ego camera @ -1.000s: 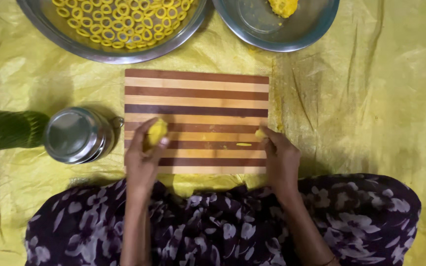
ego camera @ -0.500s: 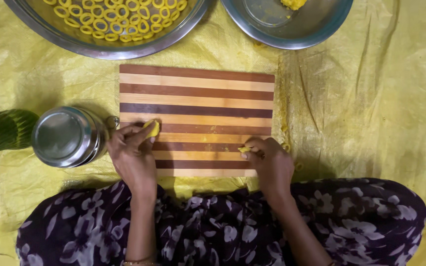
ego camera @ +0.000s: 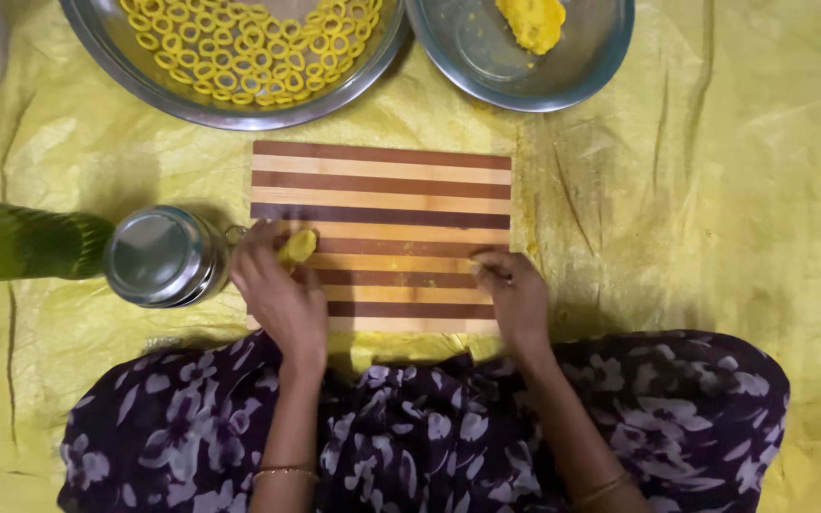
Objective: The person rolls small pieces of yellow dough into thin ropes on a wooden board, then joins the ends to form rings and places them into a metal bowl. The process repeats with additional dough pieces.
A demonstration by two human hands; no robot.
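Dough [ego camera: 296, 246], yellow, a small lump pinched in the curled fingers of the left hand [ego camera: 277, 290], over the left edge of the striped board [ego camera: 382, 195]. Right hand [ego camera: 515, 290] flat-knuckled on the board's right side, fingers bent down, perhaps pressing a scrap; hold unclear. Steel tin [ego camera: 165, 256] just beside the left hand, likely kept near for reach. Beyond the board, a big bowl [ego camera: 239, 106] of yellow rings and a smaller bowl [ego camera: 486, 81] with a dough mass [ego camera: 532, 21]. Yellow sheet [ego camera: 715, 218] under all, on the floor.
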